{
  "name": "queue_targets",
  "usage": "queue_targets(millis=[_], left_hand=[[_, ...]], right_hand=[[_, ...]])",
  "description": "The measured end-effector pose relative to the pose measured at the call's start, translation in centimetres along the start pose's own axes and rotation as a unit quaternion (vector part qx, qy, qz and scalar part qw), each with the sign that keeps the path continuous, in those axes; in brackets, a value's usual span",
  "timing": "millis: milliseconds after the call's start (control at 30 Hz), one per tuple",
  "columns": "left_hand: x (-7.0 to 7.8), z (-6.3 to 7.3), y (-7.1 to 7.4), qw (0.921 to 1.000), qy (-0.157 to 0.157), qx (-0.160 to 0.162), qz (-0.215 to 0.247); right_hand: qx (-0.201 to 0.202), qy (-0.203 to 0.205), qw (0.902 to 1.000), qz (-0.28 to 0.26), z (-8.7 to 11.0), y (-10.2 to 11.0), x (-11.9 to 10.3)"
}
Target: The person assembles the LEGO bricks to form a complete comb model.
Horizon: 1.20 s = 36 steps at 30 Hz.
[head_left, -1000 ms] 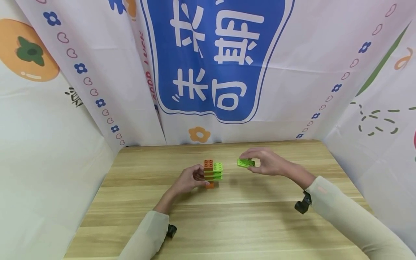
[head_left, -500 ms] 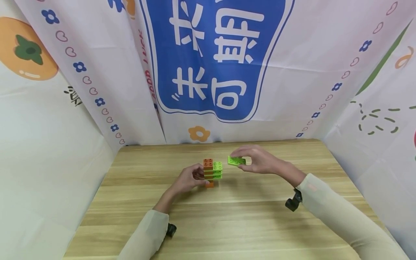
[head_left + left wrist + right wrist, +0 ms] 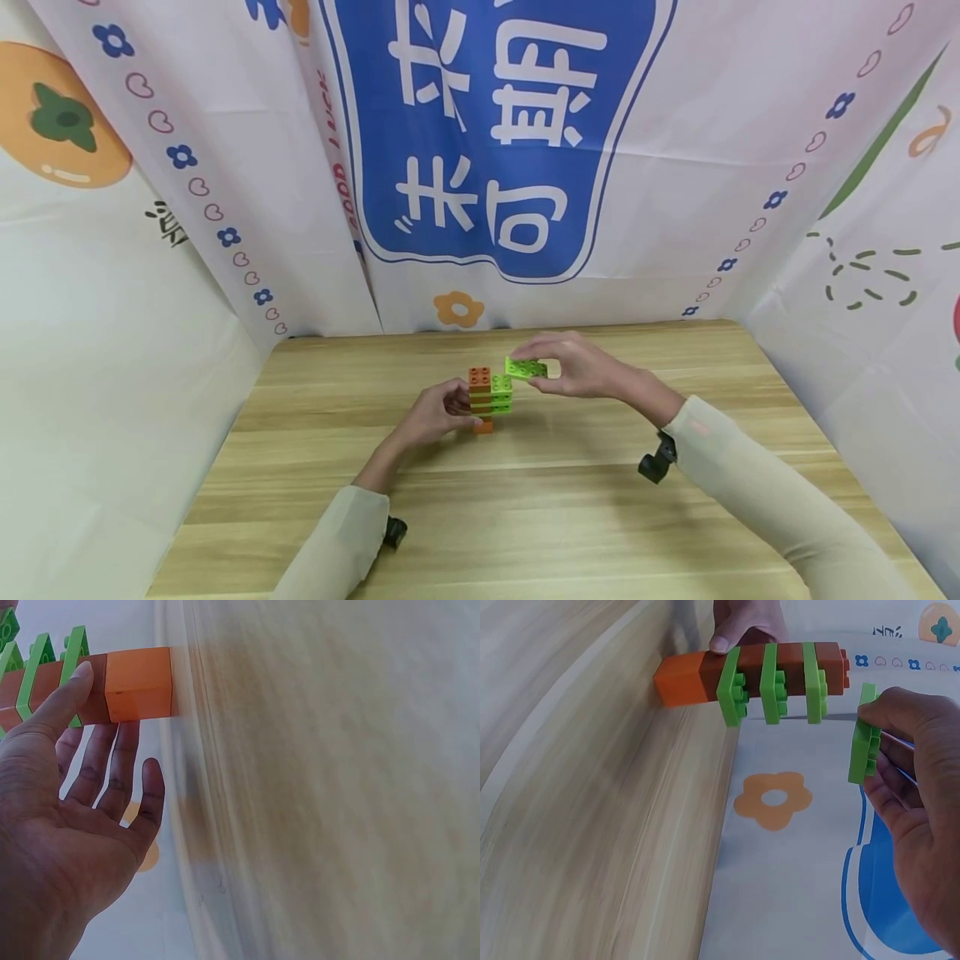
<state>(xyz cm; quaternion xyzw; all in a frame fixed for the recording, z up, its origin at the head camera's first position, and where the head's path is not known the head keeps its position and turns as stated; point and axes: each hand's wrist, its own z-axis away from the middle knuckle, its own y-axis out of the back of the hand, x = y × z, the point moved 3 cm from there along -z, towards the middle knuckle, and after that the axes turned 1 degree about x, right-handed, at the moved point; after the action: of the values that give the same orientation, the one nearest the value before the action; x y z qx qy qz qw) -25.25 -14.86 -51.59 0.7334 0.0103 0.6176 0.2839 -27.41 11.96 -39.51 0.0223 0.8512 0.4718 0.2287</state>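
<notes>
A tower of toy building bricks (image 3: 480, 382) stands upright on the table. Its base brick (image 3: 139, 684) is bright orange; above it, darker brown-orange bricks alternate with thin green plates (image 3: 771, 682) that jut out to one side. A brown-orange brick with bare studs tops it. My left hand (image 3: 435, 412) grips the tower low down, thumb on one side and fingers on the other. In my right hand (image 3: 573, 367), thumb and fingers pinch a loose green plate brick (image 3: 864, 739). That plate hangs just right of the tower's top, apart from it in the right wrist view.
The wooden table (image 3: 480, 517) ends at the back against a white printed cloth (image 3: 675, 250) with a blue panel and an orange flower. Similar cloths hang at both sides. A black wrist camera (image 3: 657, 460) sits at the right cuff.
My right hand has moved left with the green plate brick, from well right of the tower to close beside its top. The left hand and the tower have stayed in place.
</notes>
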Motion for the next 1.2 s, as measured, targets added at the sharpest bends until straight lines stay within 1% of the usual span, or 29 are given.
queue_targets(millis=[167, 400, 567, 733, 900, 1067, 1133, 1200], left_hand=[[0.0, 0.0, -0.1, 1.0, 0.0, 0.002, 0.0], [0.0, 0.0, -0.1, 1.0, -0.004, 0.008, -0.001], [-0.1, 0.0, -0.1, 1.0, -0.005, 0.006, 0.002], [-0.1, -0.1, -0.1, 1.0, -0.006, 0.002, 0.005], [-0.1, -0.1, -0.1, 1.0, -0.006, 0.002, 0.001], [-0.1, -0.1, -0.2, 1.0, -0.009, 0.002, -0.004], [0.1, -0.1, -0.2, 0.9999, -0.01, 0.0, -0.005], [0.6, 0.0, -0.1, 0.9999, -0.011, -0.004, -0.003]], right_hand=[[-0.007, -0.005, 1.0, -0.003, -0.8, -0.5, -0.1], [-0.016, 0.001, 0.9999, -0.003, -1.6, -1.3, -0.2], [-0.017, 0.003, 0.9999, -0.002, -2.2, -1.7, -0.2], [-0.013, 0.012, 0.9998, -0.003, -2.7, -2.0, -0.3], [-0.006, 0.03, 0.9995, -0.007, -3.1, -2.2, -0.6], [-0.012, 0.041, 0.9991, -0.006, -3.6, -2.4, -0.9], [-0.016, 0.043, 0.9989, -0.004, -3.8, -2.5, -1.0], [-0.02, 0.044, 0.9988, -0.002, -4.0, -2.5, -1.1]])
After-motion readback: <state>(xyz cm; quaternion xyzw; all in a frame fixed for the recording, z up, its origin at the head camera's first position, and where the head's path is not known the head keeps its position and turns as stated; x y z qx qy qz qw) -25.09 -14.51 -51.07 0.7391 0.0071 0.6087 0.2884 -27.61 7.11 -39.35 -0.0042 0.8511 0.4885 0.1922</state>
